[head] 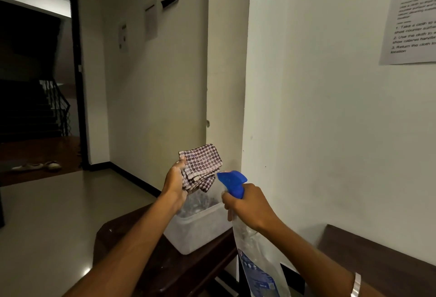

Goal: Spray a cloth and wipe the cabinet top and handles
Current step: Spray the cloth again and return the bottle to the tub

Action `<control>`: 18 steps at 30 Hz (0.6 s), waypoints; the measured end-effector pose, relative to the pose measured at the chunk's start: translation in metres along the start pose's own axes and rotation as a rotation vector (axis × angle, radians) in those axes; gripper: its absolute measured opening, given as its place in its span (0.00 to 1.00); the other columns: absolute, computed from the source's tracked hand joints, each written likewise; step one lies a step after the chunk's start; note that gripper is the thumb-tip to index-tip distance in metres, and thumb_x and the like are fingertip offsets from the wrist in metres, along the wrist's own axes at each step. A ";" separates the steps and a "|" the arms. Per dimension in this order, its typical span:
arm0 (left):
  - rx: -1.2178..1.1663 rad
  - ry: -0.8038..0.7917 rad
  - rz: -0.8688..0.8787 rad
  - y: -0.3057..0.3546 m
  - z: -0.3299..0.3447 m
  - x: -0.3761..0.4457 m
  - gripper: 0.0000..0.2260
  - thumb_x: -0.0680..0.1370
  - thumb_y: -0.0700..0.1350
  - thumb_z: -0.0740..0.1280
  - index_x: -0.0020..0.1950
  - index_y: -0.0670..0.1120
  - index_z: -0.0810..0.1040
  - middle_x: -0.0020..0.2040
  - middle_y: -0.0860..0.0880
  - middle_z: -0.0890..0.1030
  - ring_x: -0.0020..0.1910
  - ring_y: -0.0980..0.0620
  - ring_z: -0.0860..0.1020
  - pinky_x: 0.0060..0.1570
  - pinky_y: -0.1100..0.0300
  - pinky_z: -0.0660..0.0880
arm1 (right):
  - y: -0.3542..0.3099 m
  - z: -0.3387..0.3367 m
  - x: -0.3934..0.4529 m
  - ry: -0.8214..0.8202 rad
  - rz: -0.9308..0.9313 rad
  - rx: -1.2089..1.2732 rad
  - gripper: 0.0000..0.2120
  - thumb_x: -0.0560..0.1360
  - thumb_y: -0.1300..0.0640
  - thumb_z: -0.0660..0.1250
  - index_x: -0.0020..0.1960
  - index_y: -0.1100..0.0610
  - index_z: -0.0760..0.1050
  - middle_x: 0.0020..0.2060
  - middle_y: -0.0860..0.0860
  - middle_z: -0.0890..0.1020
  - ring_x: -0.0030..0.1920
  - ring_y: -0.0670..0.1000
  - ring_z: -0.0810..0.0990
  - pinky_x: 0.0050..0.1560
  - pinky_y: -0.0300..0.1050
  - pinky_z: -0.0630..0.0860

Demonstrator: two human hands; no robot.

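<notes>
My left hand (175, 182) holds up a folded checked cloth (203, 167), red-brown and white, at mid-frame. My right hand (247, 204) grips the neck of a clear spray bottle (259, 263) with a blue trigger head (232, 182) and a blue label. The nozzle points left at the cloth, a few centimetres from its lower edge. Below both hands lies the dark wooden cabinet top (153, 266). No cabinet handles are in view.
A translucent white plastic tub (200, 230) sits on the cabinet top under the cloth. A white wall corner (245, 108) rises just right of the bottle, with a printed sheet (410, 18) taped to it. Another dark wooden surface (377, 249) lies at right. A doorway with stairs (35, 108) opens at left.
</notes>
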State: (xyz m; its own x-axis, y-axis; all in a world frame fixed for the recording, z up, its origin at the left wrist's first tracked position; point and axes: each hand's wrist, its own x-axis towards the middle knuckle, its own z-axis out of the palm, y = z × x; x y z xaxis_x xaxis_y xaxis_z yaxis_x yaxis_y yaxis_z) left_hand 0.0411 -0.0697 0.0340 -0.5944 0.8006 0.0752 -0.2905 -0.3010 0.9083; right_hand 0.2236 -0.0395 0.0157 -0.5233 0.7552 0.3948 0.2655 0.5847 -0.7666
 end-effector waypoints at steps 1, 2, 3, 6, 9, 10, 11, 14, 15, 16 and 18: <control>-0.002 -0.005 -0.002 0.000 0.000 0.000 0.16 0.82 0.51 0.55 0.62 0.44 0.77 0.52 0.42 0.83 0.49 0.44 0.82 0.50 0.50 0.78 | 0.001 0.001 -0.002 -0.001 0.002 -0.006 0.12 0.75 0.55 0.66 0.46 0.65 0.77 0.32 0.55 0.81 0.27 0.43 0.78 0.32 0.28 0.73; -0.004 -0.006 -0.003 0.000 0.000 0.000 0.17 0.83 0.50 0.55 0.62 0.44 0.77 0.52 0.42 0.83 0.48 0.44 0.82 0.49 0.51 0.78 | 0.002 0.001 -0.003 0.002 0.000 -0.007 0.12 0.75 0.54 0.66 0.47 0.65 0.77 0.32 0.55 0.81 0.27 0.43 0.78 0.32 0.28 0.73; -0.007 -0.007 -0.003 0.000 0.000 0.000 0.17 0.83 0.50 0.54 0.62 0.44 0.76 0.53 0.42 0.83 0.47 0.45 0.82 0.47 0.52 0.78 | 0.003 0.002 -0.005 0.005 -0.004 -0.010 0.12 0.75 0.54 0.66 0.47 0.64 0.77 0.32 0.54 0.81 0.27 0.43 0.79 0.32 0.28 0.73; -0.005 -0.009 0.006 -0.001 0.000 0.003 0.17 0.83 0.50 0.54 0.61 0.43 0.76 0.51 0.42 0.83 0.45 0.46 0.82 0.41 0.54 0.78 | 0.001 0.002 -0.006 0.001 -0.026 -0.013 0.11 0.76 0.53 0.66 0.48 0.61 0.77 0.32 0.52 0.81 0.28 0.42 0.79 0.33 0.28 0.73; -0.017 -0.023 0.004 -0.003 0.003 0.003 0.15 0.83 0.50 0.54 0.55 0.44 0.78 0.45 0.45 0.83 0.40 0.49 0.81 0.36 0.57 0.76 | -0.006 0.004 -0.007 -0.036 -0.070 -0.004 0.12 0.76 0.52 0.67 0.47 0.62 0.78 0.29 0.51 0.81 0.30 0.45 0.80 0.36 0.31 0.75; -0.023 -0.028 -0.002 -0.004 0.004 0.004 0.15 0.83 0.50 0.54 0.54 0.45 0.78 0.45 0.45 0.83 0.40 0.49 0.81 0.36 0.57 0.75 | -0.010 0.006 -0.007 -0.049 -0.084 -0.003 0.12 0.75 0.53 0.67 0.46 0.63 0.77 0.29 0.51 0.80 0.29 0.44 0.79 0.36 0.31 0.75; -0.026 -0.034 -0.006 -0.005 0.005 0.004 0.15 0.83 0.50 0.54 0.53 0.45 0.78 0.46 0.45 0.83 0.40 0.49 0.81 0.37 0.57 0.75 | -0.013 0.007 -0.007 -0.062 -0.097 -0.004 0.11 0.75 0.54 0.67 0.45 0.63 0.77 0.29 0.50 0.80 0.28 0.43 0.78 0.34 0.29 0.74; -0.025 -0.039 -0.002 -0.007 0.005 0.004 0.16 0.83 0.50 0.54 0.57 0.45 0.78 0.45 0.46 0.84 0.42 0.49 0.82 0.38 0.56 0.76 | -0.019 0.010 -0.008 -0.080 -0.123 -0.024 0.07 0.75 0.55 0.66 0.43 0.59 0.74 0.28 0.50 0.78 0.26 0.40 0.76 0.31 0.27 0.71; -0.023 -0.039 0.001 -0.008 0.004 0.004 0.16 0.83 0.50 0.54 0.58 0.44 0.78 0.45 0.46 0.84 0.42 0.49 0.82 0.38 0.56 0.76 | -0.018 0.010 -0.007 -0.073 -0.124 -0.030 0.07 0.75 0.55 0.66 0.42 0.58 0.74 0.28 0.49 0.78 0.26 0.40 0.76 0.31 0.27 0.71; -0.023 -0.037 0.003 -0.008 0.004 0.003 0.16 0.83 0.49 0.54 0.59 0.44 0.78 0.46 0.46 0.84 0.43 0.48 0.82 0.39 0.55 0.77 | -0.017 0.008 -0.007 -0.059 -0.121 -0.033 0.07 0.76 0.55 0.66 0.42 0.57 0.74 0.28 0.49 0.78 0.26 0.40 0.76 0.31 0.28 0.72; -0.015 -0.026 0.003 -0.007 0.003 0.002 0.15 0.83 0.50 0.55 0.59 0.45 0.77 0.48 0.45 0.84 0.45 0.47 0.82 0.42 0.53 0.78 | -0.011 0.003 -0.005 -0.027 -0.100 -0.032 0.07 0.76 0.54 0.66 0.42 0.58 0.74 0.28 0.48 0.78 0.26 0.41 0.77 0.32 0.28 0.72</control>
State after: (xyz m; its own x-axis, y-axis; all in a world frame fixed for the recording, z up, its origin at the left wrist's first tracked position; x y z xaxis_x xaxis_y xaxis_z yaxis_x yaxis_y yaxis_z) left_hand 0.0444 -0.0646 0.0294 -0.5759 0.8127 0.0886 -0.3002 -0.3110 0.9018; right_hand 0.2213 -0.0508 0.0211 -0.5699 0.6849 0.4540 0.2363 0.6658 -0.7077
